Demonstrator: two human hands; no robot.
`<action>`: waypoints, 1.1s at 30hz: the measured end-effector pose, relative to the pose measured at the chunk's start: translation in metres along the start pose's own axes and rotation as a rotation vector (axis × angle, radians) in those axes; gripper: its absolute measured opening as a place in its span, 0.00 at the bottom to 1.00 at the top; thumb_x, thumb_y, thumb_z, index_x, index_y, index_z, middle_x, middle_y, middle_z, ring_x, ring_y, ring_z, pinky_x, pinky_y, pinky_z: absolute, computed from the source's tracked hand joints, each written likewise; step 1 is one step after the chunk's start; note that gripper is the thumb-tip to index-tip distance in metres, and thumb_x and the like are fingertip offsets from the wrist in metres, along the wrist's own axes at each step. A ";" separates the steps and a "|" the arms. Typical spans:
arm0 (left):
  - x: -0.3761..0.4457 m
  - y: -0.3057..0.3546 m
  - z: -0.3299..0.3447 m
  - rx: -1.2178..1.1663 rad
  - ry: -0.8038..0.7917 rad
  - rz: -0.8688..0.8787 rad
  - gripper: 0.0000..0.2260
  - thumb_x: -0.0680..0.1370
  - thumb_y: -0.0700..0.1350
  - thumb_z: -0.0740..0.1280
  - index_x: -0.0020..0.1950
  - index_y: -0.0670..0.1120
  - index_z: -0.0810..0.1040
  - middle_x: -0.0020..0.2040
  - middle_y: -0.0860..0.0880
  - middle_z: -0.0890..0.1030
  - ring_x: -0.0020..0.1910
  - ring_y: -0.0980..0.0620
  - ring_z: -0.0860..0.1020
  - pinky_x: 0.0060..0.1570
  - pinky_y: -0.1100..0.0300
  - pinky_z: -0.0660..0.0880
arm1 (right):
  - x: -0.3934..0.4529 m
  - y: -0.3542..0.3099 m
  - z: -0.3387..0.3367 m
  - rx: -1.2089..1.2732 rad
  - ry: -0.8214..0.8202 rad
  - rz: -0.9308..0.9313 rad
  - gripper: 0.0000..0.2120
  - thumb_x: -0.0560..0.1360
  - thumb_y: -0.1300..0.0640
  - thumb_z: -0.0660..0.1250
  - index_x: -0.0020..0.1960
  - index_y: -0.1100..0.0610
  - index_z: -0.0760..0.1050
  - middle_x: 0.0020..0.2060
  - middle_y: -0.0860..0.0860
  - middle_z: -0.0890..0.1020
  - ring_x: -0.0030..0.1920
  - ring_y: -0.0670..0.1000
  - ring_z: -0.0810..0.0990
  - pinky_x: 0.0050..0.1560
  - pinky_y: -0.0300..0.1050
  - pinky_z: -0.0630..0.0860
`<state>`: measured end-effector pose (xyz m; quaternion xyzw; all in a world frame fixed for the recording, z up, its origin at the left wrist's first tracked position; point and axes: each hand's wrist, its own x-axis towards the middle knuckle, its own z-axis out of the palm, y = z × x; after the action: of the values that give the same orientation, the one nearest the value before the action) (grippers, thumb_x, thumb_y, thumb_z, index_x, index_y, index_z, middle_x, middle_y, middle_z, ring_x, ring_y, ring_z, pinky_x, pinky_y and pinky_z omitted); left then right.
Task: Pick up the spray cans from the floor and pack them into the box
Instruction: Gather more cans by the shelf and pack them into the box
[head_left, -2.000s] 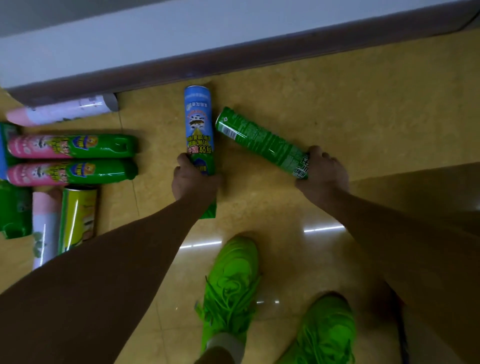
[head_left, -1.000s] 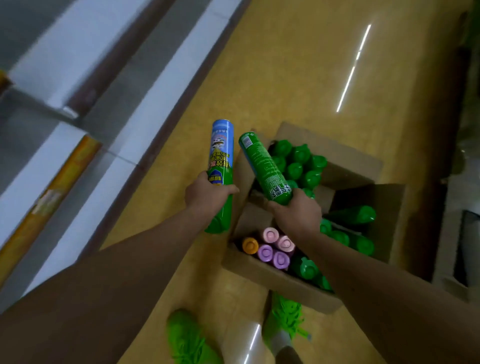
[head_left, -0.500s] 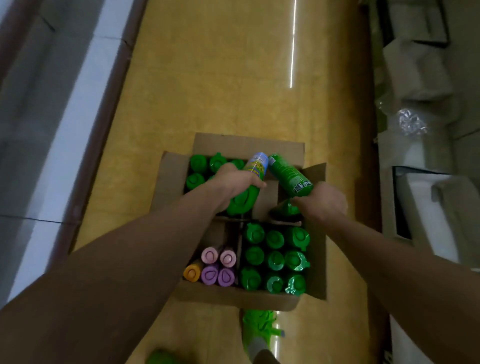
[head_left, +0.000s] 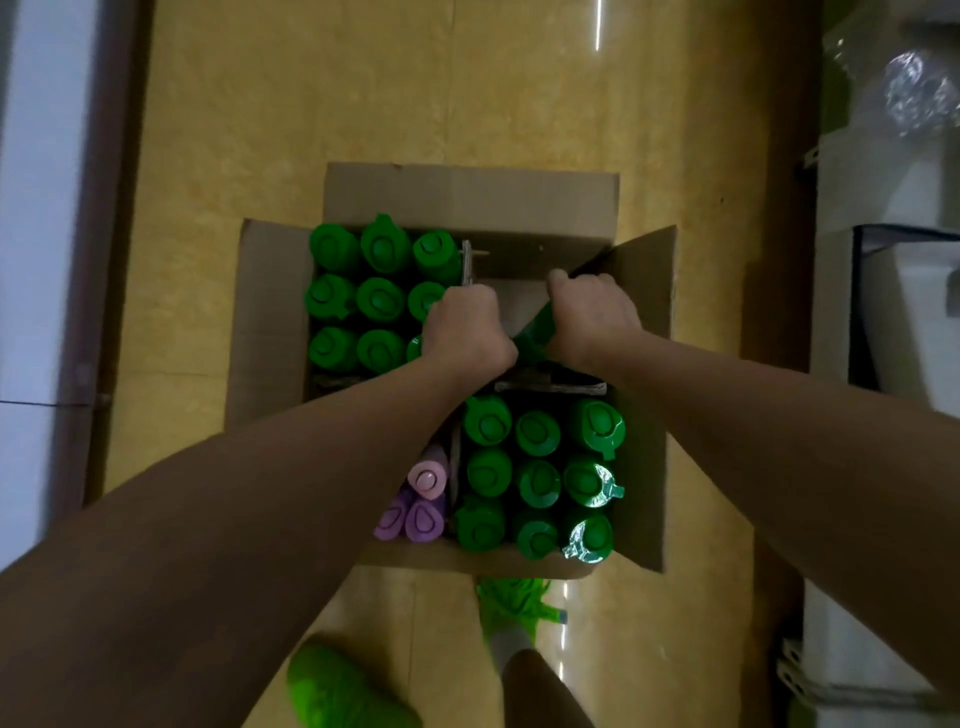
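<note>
An open cardboard box (head_left: 470, 193) stands on the yellow floor, split by dividers into four compartments. Both hands reach into its far right compartment. My right hand (head_left: 592, 316) is closed on a green spray can (head_left: 535, 332), which points down into that compartment. My left hand (head_left: 464, 332) is a closed fist just left of it, and the blue spray can it carried is hidden under the hand. Green-capped cans (head_left: 382, 299) fill the far left compartment, and more green-capped cans (head_left: 540, 478) fill the near right one. Pink and purple-capped cans (head_left: 421, 499) stand in the near left compartment.
My bright green shoes (head_left: 348, 686) stand just before the box's near wall. White boxes and plastic wrap (head_left: 893, 171) line the right side. A dark baseboard and white wall (head_left: 111, 208) run along the left. The box's right flap (head_left: 644, 291) stands up beside my right hand.
I lifted both cans off the floor, turned to the box and lowered them cap-up into the far right compartment. The view now looks straight down on the box.
</note>
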<state>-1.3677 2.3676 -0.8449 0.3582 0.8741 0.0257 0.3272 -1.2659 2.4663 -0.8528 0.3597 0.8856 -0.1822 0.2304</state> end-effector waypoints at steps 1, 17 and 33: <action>0.002 -0.003 0.007 0.013 -0.038 0.018 0.15 0.65 0.46 0.78 0.47 0.45 0.81 0.41 0.47 0.79 0.43 0.43 0.80 0.36 0.55 0.75 | 0.001 -0.001 0.008 -0.022 -0.013 -0.017 0.21 0.70 0.55 0.74 0.56 0.56 0.68 0.50 0.58 0.78 0.53 0.60 0.74 0.44 0.52 0.69; 0.048 -0.001 0.048 0.195 -0.394 0.165 0.17 0.65 0.49 0.80 0.36 0.44 0.72 0.37 0.47 0.74 0.33 0.50 0.71 0.35 0.57 0.71 | 0.011 -0.001 0.076 -0.240 -0.043 -0.164 0.22 0.69 0.41 0.68 0.56 0.53 0.71 0.51 0.55 0.80 0.54 0.59 0.73 0.54 0.57 0.62; -0.058 -0.071 -0.034 -0.077 0.053 0.171 0.21 0.68 0.43 0.70 0.61 0.45 0.76 0.60 0.44 0.74 0.61 0.41 0.73 0.55 0.49 0.75 | -0.048 -0.097 0.025 -0.123 0.060 -0.126 0.29 0.69 0.50 0.70 0.67 0.54 0.66 0.61 0.57 0.75 0.62 0.61 0.70 0.59 0.56 0.69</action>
<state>-1.4004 2.2842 -0.8066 0.4178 0.8470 0.0965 0.3143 -1.2989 2.3620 -0.8324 0.2939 0.9225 -0.1306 0.2136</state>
